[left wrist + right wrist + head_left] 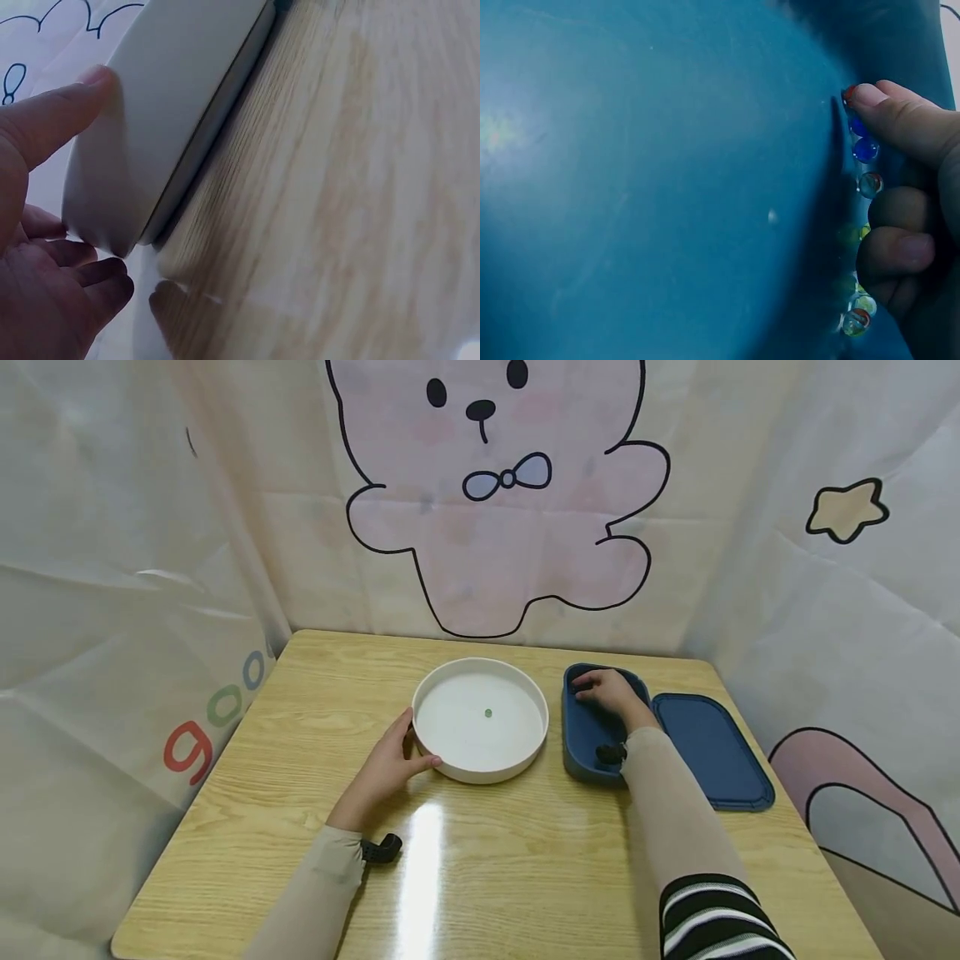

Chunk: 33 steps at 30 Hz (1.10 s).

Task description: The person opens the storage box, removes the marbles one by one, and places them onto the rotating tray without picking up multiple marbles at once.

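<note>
A round white dish [480, 772] stands on the table with a small green marble [488, 713] in it. My left hand [386, 766] holds the dish's left side, its thumb [60, 112] on the wall and the fingers bent at the far lower edge. Inside a deep blue box [581, 760], my right hand [611, 692] reaches down at the far end. Between its thumb and forefinger I pinch a reddish marble [848, 95]. Blue marbles [865, 149], a clear one [870, 184] and several yellowish ones lie in a row along the box wall, partly hidden by the curled fingers.
A flat blue lid [712, 752] lies just right of the box. Printed cloth walls [495, 560] stand behind the table [487, 877] and at both sides. A black wrist camera [381, 848] sits on my left wrist.
</note>
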Tool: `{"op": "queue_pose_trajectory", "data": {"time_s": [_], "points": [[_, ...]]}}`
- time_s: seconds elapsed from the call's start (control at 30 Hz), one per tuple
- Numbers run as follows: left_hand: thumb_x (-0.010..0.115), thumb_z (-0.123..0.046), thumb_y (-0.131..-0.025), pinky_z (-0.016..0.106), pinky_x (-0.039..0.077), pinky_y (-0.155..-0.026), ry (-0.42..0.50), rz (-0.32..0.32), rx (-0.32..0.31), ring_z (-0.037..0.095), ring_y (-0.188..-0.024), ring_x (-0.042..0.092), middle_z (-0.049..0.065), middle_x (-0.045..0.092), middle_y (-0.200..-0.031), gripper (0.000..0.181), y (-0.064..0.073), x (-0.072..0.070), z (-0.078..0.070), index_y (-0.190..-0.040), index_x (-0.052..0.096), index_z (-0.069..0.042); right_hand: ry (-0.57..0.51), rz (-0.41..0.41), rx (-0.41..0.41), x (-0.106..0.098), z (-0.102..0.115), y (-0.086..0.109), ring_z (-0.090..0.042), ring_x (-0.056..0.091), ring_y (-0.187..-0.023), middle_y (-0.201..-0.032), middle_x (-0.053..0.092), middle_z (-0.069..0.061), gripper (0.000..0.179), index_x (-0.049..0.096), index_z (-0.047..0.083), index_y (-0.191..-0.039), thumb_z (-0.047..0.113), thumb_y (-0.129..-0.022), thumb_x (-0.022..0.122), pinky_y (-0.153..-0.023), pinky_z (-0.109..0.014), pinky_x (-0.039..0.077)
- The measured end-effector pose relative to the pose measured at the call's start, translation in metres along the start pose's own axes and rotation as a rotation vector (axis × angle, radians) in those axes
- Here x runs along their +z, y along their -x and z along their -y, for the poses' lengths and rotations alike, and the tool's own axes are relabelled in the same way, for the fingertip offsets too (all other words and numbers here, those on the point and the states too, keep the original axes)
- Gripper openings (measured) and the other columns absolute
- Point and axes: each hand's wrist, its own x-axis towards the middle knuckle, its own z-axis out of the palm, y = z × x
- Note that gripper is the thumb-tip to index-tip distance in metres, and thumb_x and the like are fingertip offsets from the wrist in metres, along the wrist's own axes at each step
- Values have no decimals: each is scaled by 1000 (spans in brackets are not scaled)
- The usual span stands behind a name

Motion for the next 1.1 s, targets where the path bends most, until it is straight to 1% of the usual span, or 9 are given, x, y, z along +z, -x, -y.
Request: {"op": "queue_pose_trajectory", "data": {"time_s": [0.1,0.23,0.4,0.5,0.63,0.73,0.87,0.97,1.1], "points": [[83,-40,-86,56,25,-125,11,13,14,30,-156,23,11,23,-169,109,-3,-1,-2,-166,14,-15,-12,-7,-1,-1,0,0,-27,54,-98,-115,65,-14,36,71,10,-129,25,-97,74,-87,-39,46],[83,-37,-88,56,24,-126,1,26,20,29,-156,22,10,23,-170,108,-8,-3,-5,-166,13,-15,-35,-16,-9,-3,2,-1,-32,56,-112,-131,63,-19,35,71,8,-128,23,-97,73,-97,-48,48],[83,-38,-88,55,22,-127,-20,54,-7,28,-157,17,9,18,-171,110,-14,-5,-7,-167,10,-14,-20,2,15,-5,-1,0,-33,55,-123,-139,60,-19,33,70,9,-128,23,-98,71,-106,-52,46],[82,-42,-87,56,21,-127,-46,75,-21,30,-158,14,10,13,-172,113,-16,-7,-7,-166,7,-12,-13,9,23,-5,-4,1,-34,55,-124,-140,60,-19,33,70,8,-129,22,-98,71,-107,-53,46],[83,-43,-86,59,21,-125,-60,88,-21,34,-157,15,13,14,-171,115,-16,-9,-9,-166,7,-10,-18,7,11,-3,-6,0,-36,56,-125,-138,61,-20,33,71,7,-128,20,-97,72,-107,-54,46],[84,-40,-86,58,22,-125,-42,92,-39,34,-157,16,13,14,-171,114,-15,-11,-10,-166,8,-10,-10,3,-3,-1,-8,-2,-36,56,-124,-137,63,-20,33,72,7,-126,20,-96,73,-107,-53,46],[83,-35,-88,57,23,-125,20,96,-74,34,-157,16,11,14,-172,112,-16,-12,-8,-166,7,-12,2,5,-20,1,-3,-5,-35,57,-122,-135,64,-19,30,73,6,-124,19,-97,73,-106,-53,47],[84,-33,-87,58,25,-125,48,82,-63,35,-156,19,11,17,-171,111,-18,-12,-6,-166,9,-13,0,13,-27,1,1,-6,-35,58,-120,-133,64,-19,28,74,6,-122,19,-97,73,-104,-53,48],[85,-33,-86,57,25,-125,34,80,-45,34,-156,20,11,16,-171,113,-18,-12,-4,-166,8,-13,2,36,-22,1,2,-6,-33,58,-118,-132,65,-17,28,74,8,-121,23,-97,73,-103,-52,48]]}}
